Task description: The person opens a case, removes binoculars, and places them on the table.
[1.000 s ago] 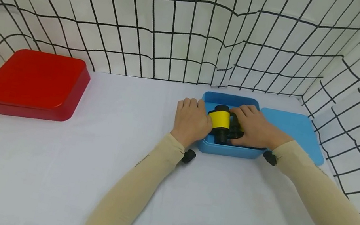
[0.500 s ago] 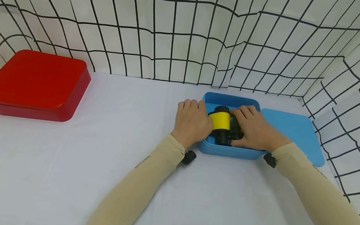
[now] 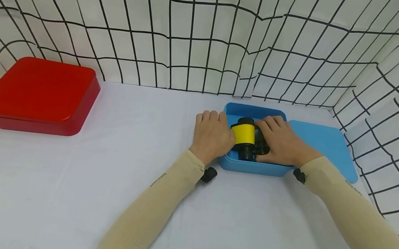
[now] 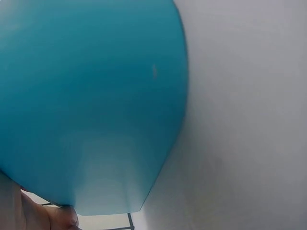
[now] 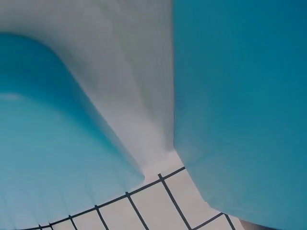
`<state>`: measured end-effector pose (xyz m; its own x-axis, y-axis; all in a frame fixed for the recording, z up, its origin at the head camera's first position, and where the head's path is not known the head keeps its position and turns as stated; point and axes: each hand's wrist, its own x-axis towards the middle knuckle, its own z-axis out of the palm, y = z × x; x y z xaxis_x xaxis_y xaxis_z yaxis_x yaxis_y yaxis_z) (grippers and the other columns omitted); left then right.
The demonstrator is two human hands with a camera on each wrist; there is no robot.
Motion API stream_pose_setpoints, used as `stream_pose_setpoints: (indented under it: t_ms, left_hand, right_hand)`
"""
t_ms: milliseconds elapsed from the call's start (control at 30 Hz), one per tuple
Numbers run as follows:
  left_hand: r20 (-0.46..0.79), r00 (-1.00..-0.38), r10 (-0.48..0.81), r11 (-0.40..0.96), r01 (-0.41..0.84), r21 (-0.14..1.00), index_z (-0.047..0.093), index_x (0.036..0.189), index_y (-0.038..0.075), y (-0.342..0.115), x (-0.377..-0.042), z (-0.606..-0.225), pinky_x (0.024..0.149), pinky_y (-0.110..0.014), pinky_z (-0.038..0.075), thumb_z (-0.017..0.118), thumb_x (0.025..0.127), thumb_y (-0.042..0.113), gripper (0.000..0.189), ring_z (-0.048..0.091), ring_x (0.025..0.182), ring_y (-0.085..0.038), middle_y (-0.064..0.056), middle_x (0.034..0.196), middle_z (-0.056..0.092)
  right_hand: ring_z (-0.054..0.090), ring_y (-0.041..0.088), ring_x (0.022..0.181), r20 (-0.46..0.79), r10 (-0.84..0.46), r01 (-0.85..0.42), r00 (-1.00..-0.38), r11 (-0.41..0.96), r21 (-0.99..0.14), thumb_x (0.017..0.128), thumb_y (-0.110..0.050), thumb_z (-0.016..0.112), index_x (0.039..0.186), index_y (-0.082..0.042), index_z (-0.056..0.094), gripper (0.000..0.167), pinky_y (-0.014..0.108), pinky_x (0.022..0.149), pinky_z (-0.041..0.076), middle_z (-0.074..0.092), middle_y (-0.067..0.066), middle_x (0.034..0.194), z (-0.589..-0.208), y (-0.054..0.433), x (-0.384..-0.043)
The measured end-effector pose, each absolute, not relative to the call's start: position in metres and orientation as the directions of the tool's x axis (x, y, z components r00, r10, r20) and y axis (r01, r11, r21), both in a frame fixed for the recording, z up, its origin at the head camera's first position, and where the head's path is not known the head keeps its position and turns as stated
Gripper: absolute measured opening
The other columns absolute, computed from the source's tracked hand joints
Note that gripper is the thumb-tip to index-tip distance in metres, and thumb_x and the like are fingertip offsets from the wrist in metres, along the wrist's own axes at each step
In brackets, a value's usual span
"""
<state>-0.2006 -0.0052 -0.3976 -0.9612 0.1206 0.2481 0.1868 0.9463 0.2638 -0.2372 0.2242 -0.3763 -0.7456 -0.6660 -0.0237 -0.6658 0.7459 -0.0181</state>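
Note:
A pair of black-and-yellow binoculars [image 3: 243, 134] lies in an open blue box [image 3: 256, 167]. My right hand [image 3: 282, 141] holds its right barrel, fingers over the far end and thumb near the front wall; part of that barrel is hidden under the hand. At the box's left side, my left hand [image 3: 213, 135] grips the rim, thumb inward near the yellow barrel. The left wrist view shows the box's outer wall [image 4: 96, 96] close up, with fingertips [image 4: 62, 218] at its edge. In the right wrist view the box wall [image 5: 244, 105] fills the right side.
A flat blue lid [image 3: 325, 146] lies right of the box, partly behind the right forearm. Far left on the white table [image 3: 132, 144] sits a closed red box [image 3: 42, 92]. White walls with a black grid [image 3: 201, 22] bound the back and sides.

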Motion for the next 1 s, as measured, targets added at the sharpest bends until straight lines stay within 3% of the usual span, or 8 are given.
stream_pose_setpoints:
  t_ms: [367, 567, 1000]
  left_hand:
    - [0.219, -0.969, 0.115, 0.944, 0.176, 0.281, 0.058, 0.097, 0.004, -0.0051, -0.2019, -0.3979, 0.084, -0.040, 0.038, 0.046, 0.099, 0.026, 0.025, 0.051, 0.091, -0.030, -0.012, 0.088, 0.055]
    - [0.212, -0.971, 0.114, 0.945, 0.172, 0.279, 0.056, 0.096, 0.005, -0.0050, -0.2021, -0.3977, 0.084, -0.040, 0.038, 0.045, 0.100, 0.026, 0.024, 0.051, 0.091, -0.030, -0.011, 0.088, 0.054]
    - [0.231, -0.967, 0.110, 0.937, 0.178, 0.300, 0.058, 0.096, 0.004, -0.0057, -0.2023, -0.3991, 0.082, -0.040, 0.037, 0.049, 0.100, 0.027, 0.024, 0.051, 0.090, -0.030, -0.012, 0.087, 0.054]
  right_hand:
    - [0.042, 0.039, 0.134, -0.003, -0.684, -0.683, -0.730, 0.728, 0.061, 0.075, -0.061, 0.083, 0.147, -0.006, 0.043, 0.099, 0.064, 0.114, 0.039, 0.051, 0.017, 0.141, -0.3759, 0.2241, -0.2368]
    - [0.046, 0.040, 0.130, 0.013, -0.710, -0.705, -0.704, 0.700, 0.114, 0.075, -0.064, 0.081, 0.146, -0.005, 0.045, 0.098, 0.058, 0.115, 0.041, 0.054, 0.018, 0.137, -0.3757, 0.2236, -0.2380]
    - [0.048, 0.040, 0.127, 0.008, -0.738, -0.728, -0.675, 0.668, 0.151, 0.074, -0.061, 0.081, 0.142, -0.006, 0.047, 0.094, 0.057, 0.113, 0.042, 0.055, 0.019, 0.132, -0.3673, 0.2195, -0.2374]
